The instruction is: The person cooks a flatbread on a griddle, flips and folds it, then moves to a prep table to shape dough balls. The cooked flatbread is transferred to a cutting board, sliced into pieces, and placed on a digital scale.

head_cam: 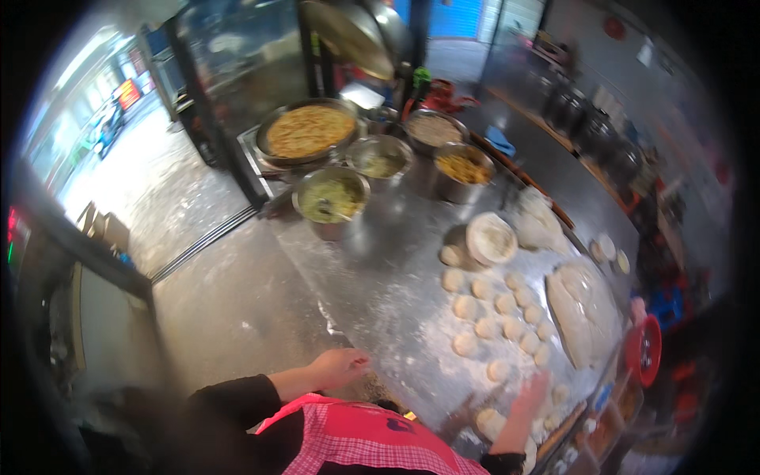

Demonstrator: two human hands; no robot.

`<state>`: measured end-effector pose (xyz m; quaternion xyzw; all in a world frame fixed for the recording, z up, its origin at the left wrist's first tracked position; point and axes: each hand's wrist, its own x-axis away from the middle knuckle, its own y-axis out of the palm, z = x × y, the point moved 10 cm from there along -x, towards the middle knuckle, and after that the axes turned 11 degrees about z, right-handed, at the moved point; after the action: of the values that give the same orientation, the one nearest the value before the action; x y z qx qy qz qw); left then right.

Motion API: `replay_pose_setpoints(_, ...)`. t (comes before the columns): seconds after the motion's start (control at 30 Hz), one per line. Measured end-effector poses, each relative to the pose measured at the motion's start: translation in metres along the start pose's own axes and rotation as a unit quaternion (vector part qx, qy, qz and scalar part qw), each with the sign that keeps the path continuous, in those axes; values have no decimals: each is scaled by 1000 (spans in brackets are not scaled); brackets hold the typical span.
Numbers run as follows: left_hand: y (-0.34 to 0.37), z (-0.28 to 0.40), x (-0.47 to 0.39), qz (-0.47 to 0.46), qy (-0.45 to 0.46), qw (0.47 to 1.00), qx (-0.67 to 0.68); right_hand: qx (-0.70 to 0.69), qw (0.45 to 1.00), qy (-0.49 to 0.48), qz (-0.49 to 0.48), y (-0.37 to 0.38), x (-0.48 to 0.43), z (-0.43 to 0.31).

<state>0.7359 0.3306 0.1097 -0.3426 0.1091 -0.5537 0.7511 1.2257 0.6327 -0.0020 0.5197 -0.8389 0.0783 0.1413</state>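
My left hand (341,368) hovers by the near edge of the steel worktable (380,279), apart from any object. Its fingers are bunched, and whether they enclose anything is hidden. Blurred by motion, my right hand (531,395) is over the floured near-right part of the table, among dough balls. A larger piece of dough (491,423) lies just left of its wrist. Several round dough balls (512,328) are spread beyond it on white flour. Right of them rests a big dough mass (583,312) under what looks like clear plastic. I cannot make out anything in the right hand.
A flour-dusted bowl (491,238) stands beside a plastic bag (537,219). Farther back are metal bowls of shredded green filling (331,199) and yellow filling (463,167). A large flatbread (310,130) fills a round pan. A red basin (643,350) sits at the right edge.
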Motion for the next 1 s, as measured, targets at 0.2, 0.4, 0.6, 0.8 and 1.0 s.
replay_pose_setpoints(0.2,-61,-49,16,-9,31,999,26,505,568,-579,294,-8,58,-227)
replay_pose_setpoints(0.4,-182,-173,65,70,63,995,18,101,912,-377,-126,216,239,-171)
replay_pose_setpoints(0.6,-333,-402,197,241,-187,952,18,103,929,41,-353,420,502,28)
replay_pose_setpoints(0.8,-387,-545,325,348,-366,860,67,122,870,116,-463,551,619,83)
replay_pose_setpoints(1.0,-401,-549,214,332,-290,869,223,109,889,180,-407,612,599,123)
